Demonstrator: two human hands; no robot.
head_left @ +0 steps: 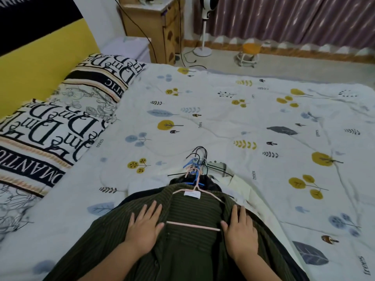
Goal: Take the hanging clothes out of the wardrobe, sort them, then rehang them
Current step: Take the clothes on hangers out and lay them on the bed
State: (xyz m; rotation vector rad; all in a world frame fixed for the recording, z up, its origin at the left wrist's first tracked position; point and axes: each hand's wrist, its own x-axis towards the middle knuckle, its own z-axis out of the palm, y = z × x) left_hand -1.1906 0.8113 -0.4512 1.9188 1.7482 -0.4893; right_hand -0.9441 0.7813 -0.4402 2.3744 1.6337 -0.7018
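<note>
From the head view, I am pressing both palms flat on a dark olive-green ribbed shirt [182, 246] lying at the near edge of the bed. My left hand [143, 230] is resting on the shirt's left front panel with straight, spread fingers, gripping nothing. My right hand [239, 230] is lying the same way on the right panel, fingers straight, gripping nothing. Between my thumbs the bar of a pale pink wire hanger [192, 225] is showing inside the shirt's open front, and a white label [192, 194] is sitting at the collar; its writing is too small to read.

The shirt is topping a pile of clothes: a black garment [211, 184] and a cream garment [237, 184] are peeking out beyond the collar, and a bunch of blue, black and pink hanger hooks [197, 163] is sticking out toward the middle of the bed.

The white quilt with yellow and blue leaf prints [223, 110] is covering the bed, with the small word "trees" printed in several spots. Along the left edge, black-and-cream lettered pillows [60, 126] are showing large "Dm" letters and partly readable words. Past the far edge, a wooden cabinet [150, 27], a white standing fan [203, 43], a yellow-topped stool [248, 54] and purple curtains [294, 17] are standing on the floor.
</note>
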